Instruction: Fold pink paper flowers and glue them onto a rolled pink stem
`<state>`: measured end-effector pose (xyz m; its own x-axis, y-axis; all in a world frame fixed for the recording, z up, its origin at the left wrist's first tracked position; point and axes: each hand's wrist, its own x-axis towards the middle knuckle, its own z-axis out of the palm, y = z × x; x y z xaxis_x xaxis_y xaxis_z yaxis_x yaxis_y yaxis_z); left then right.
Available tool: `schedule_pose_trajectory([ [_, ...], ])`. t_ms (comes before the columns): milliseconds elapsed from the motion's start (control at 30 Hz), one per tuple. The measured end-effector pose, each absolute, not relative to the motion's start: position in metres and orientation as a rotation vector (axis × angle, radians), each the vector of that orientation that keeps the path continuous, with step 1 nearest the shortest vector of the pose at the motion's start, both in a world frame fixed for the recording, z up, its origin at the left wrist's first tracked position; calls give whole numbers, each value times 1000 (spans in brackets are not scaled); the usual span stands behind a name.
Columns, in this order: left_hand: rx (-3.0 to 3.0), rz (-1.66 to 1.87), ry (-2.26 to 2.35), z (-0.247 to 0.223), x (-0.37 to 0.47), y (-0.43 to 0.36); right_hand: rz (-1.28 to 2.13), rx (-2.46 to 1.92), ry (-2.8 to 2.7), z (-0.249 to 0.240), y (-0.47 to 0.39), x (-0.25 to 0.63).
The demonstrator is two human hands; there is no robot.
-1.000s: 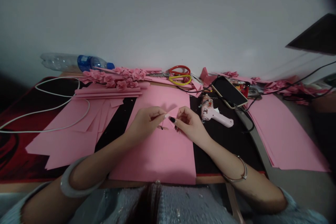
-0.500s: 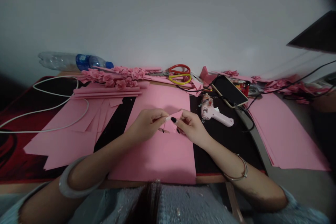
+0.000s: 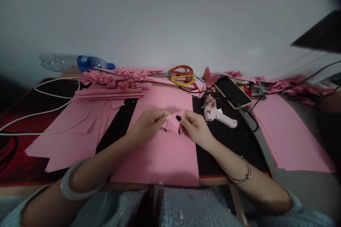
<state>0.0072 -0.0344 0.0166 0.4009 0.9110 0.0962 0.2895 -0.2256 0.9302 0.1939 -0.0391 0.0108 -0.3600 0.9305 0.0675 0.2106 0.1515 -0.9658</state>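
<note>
In the head view, a small folded piece of pink paper (image 3: 173, 125) is pinched between the left hand (image 3: 146, 125) and the right hand (image 3: 198, 130). It is held over a large pink sheet (image 3: 157, 165), near the middle of the work surface. The left side of the piece is gripped by the left thumb and fingers; the right side is gripped by the right thumb and fingers, with dark-nailed fingertips showing at its lower edge.

Compared with the frame just before, the two thumbs have been drawn slightly farther apart, and more of the folded face is exposed between them. Neither grip has been released.

The surrounding things are left where they were. A glue gun (image 3: 222, 117) is laid on the dark mat (image 3: 226, 152) to the right of the large sheet, with a phone (image 3: 233, 93) just beyond it. Scissors (image 3: 182, 84) with red and yellow handles are placed behind the large sheet. Paper flowers (image 3: 131, 74) are heaped beside them, in front of a plastic bottle (image 3: 60, 62) lying on its side.
</note>
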Motion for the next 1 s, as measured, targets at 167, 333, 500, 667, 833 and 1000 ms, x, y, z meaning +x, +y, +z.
schedule_pose_trajectory([
  [167, 1448, 896, 1093, 15, 7, -33, 1154, -1170, -1574, 13, -38, 195],
  [333, 1263, 1038, 1180, 18, 3, -31, 1036, -1165, -1477, 13, -38, 198],
  [500, 1019, 829, 1041, 22, 6, -32, 1096, -1080, -1467, 8, -40, 196],
  [667, 915, 816, 923, 20, 8, -32, 1002, -924, -1652, 8, -40, 195],
  [833, 973, 847, 987, 18, 6, -32, 1057, -860, -1758, 11, -39, 195],
  [1000, 1049, 847, 1058, 16, 8, -31, 1025, -901, -1815, 15, -39, 196],
])
